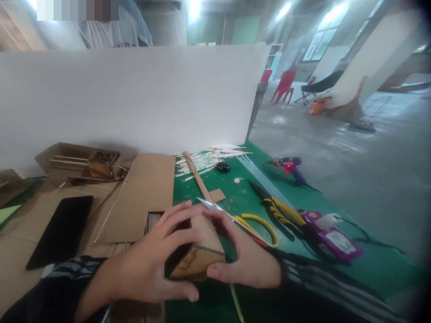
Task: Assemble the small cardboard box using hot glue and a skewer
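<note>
A small cardboard box [198, 264] is between my two hands, low in the middle of the head view. My left hand [155, 251] curves over its left side, with fingertips on the top and the thumb below its near edge. On the other side my right hand [244, 251] grips the box, thumb at the near lower corner and fingers at the far end. Just beyond the right hand lie yellow-handled scissors [259, 220], blades pointing left. Part of the box is hidden by my fingers.
Cardboard sheets [144, 179] and a black phone [62, 231] lie left. Several cotton swabs [202, 161] are at the back. Pliers [274, 204], a purple power strip [332, 237] and a glue gun [289, 168] sit right. A white panel [134, 98] borders the green table.
</note>
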Tool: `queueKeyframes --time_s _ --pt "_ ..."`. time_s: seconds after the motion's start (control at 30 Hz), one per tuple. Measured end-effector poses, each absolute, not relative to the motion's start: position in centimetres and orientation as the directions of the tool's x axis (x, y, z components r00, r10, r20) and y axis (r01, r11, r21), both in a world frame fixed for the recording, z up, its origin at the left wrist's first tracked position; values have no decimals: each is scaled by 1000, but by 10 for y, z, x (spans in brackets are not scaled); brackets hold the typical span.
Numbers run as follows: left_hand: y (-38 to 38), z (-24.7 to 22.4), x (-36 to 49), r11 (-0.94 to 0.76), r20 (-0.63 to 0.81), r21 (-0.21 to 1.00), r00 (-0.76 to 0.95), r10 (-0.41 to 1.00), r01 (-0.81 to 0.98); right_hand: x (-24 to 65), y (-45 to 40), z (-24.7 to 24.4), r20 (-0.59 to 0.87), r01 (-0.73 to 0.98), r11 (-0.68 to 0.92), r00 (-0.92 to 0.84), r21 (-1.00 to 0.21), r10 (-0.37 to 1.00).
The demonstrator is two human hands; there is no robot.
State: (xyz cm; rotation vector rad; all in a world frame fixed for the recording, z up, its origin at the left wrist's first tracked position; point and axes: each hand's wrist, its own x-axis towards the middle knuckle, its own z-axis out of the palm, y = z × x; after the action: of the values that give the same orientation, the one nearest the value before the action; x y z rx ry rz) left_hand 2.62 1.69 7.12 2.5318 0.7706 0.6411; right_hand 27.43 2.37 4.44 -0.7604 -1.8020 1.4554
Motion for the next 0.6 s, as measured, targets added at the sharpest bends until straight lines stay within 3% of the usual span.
queueKeyframes --time_s 0.3,0.6 --pt "19 42 26 -742 315 544 725 613 391 275 23 35 107 51 170 -593 -984 798" --pt "15 45 28 -691 248 585 717 652 425 276 21 34 188 102 289 -552 -952 812"
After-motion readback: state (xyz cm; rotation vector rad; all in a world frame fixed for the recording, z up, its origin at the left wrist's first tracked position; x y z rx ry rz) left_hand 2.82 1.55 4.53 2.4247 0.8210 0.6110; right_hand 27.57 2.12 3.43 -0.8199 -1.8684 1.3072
